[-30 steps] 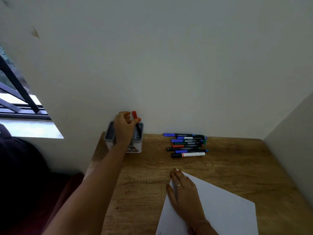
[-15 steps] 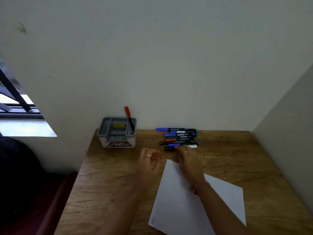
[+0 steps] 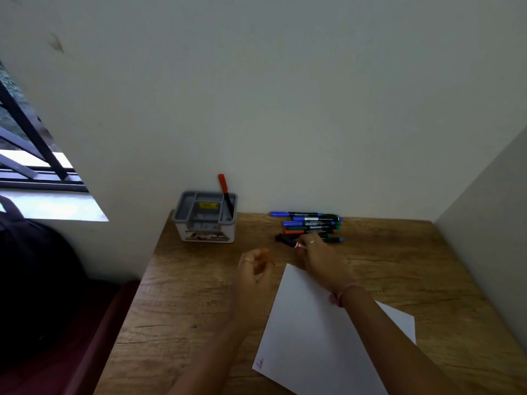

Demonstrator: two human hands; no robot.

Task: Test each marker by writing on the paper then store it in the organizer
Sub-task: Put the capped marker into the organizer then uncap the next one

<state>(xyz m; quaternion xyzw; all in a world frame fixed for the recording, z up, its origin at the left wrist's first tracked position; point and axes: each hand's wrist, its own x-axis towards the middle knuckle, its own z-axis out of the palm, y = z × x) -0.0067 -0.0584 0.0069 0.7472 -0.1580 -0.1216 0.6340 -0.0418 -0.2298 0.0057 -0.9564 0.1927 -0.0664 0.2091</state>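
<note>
A grey organizer [image 3: 206, 220] stands at the desk's back left, with a red-capped marker [image 3: 225, 192] leaning in its right slot. Several markers [image 3: 309, 223] lie in a row by the wall. My right hand [image 3: 319, 256] is closed on a black-capped marker with a white barrel [image 3: 288, 241], at the front of that row. My left hand [image 3: 253, 270] hovers over the desk left of the paper, fingers curled and holding nothing. A white sheet of paper [image 3: 322, 340] lies under my right forearm, with a small red scribble [image 3: 260, 363] at its near left corner.
The wooden desk [image 3: 185, 309] sits in a corner, with walls behind and to the right. A window with dark bars [image 3: 31, 155] is at the left. A dark bag [image 3: 31, 269] rests beside the desk's left edge.
My left hand left the red marker in the organizer and drew back over the desk. My right hand moved from the paper to the marker row and gripped the nearest marker.
</note>
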